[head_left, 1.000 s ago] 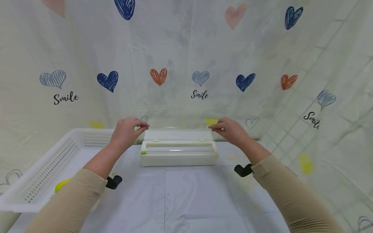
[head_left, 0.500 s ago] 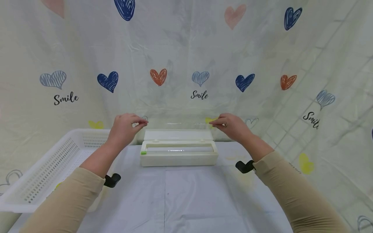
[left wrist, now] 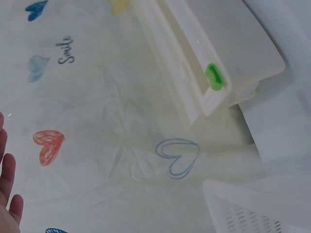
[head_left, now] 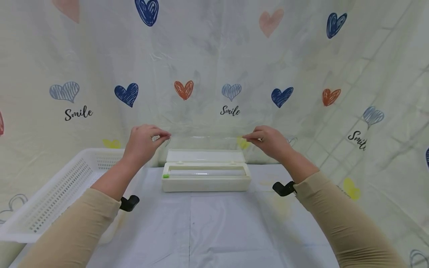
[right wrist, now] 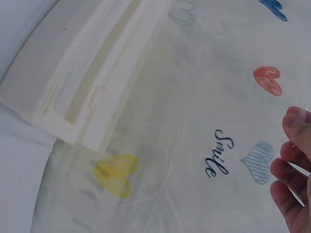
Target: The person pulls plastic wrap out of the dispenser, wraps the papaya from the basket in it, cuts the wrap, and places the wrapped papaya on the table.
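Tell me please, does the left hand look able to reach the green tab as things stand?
Probably yes, but the left hand would likely have to release the clear film it pinches; nothing visible covers the green tab.

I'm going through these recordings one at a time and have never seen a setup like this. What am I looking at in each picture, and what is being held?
There is no machine here: a person works with two bare hands. The widest picture comes from a camera on the head, looking forward and down. The other two come from cameras on the wrists, one showing the left hand, the other the right hand.

On the white-covered table stands a long white box with its lid open at the back and a roll inside. A white basket is at the person's left. Both hands pinch what looks like transparent film above the box; it is so see-through that mostly its shine shows.
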Motion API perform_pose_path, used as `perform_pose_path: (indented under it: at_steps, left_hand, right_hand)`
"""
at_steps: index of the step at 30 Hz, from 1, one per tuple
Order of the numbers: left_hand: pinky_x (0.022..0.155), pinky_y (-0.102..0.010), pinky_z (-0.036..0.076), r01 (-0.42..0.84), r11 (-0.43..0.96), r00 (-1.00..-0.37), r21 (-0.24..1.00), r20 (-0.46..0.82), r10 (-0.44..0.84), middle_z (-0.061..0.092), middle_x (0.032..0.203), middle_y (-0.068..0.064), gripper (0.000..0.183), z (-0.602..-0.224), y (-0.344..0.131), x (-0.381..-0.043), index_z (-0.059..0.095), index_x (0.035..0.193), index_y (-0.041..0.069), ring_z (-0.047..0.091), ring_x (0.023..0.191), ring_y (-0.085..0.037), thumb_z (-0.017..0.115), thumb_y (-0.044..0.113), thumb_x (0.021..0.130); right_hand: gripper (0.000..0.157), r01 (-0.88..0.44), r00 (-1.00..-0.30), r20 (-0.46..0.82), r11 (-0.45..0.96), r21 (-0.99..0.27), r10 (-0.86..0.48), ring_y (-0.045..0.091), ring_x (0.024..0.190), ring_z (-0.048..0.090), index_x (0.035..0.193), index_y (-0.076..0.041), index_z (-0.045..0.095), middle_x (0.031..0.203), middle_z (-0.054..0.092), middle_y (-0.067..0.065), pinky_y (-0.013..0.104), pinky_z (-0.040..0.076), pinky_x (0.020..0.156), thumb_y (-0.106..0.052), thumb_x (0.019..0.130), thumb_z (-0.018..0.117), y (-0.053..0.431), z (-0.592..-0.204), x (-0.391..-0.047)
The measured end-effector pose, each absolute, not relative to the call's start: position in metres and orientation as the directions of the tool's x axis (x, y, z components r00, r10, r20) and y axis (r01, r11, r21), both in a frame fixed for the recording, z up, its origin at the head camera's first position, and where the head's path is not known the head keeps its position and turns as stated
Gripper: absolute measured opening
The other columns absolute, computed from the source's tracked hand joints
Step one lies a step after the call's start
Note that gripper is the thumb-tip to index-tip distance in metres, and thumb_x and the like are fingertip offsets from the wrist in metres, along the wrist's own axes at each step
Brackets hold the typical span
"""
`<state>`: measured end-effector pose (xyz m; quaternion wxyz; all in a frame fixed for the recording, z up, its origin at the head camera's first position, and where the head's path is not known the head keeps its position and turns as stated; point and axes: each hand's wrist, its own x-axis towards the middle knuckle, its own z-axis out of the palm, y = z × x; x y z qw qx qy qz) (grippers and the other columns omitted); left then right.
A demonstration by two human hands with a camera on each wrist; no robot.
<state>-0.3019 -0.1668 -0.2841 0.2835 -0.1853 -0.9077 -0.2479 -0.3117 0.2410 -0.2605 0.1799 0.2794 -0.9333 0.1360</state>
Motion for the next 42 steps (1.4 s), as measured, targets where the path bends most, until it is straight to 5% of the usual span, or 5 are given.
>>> perform_pose_path:
  at_steps: [34,42]
  left_hand:
    - [0.096,-0.054,0.038,0.543,0.79,-0.644,0.284,0.744,0.175,0.075,0.097,-0.005,0.016,-0.248,-0.165,-0.283,0.08,0.103,0.014,0.062,0.1,-0.027,0.076,0.018,0.089]
    - [0.099,-0.053,0.035,0.545,0.779,-0.661,0.311,0.73,0.172,0.074,0.098,-0.003,0.018,-0.243,-0.167,-0.273,0.079,0.105,0.015,0.06,0.103,-0.025,0.076,0.02,0.089]
  right_hand:
    - [0.024,-0.626,-0.657,0.577,0.777,-0.059,-0.485,0.014,0.075,0.055,0.111,-0.013,0.078,0.086,0.066,0.0,0.032,0.049,0.065,-0.005,0.089,0.073,0.242,-0.227,-0.295]
    - [0.022,-0.668,-0.603,0.606,0.743,-0.028,-0.519,0.016,0.075,0.056,0.107,-0.009,0.078,0.084,0.067,0.002,0.032,0.051,0.065,-0.002,0.087,0.074,0.243,-0.223,-0.284]
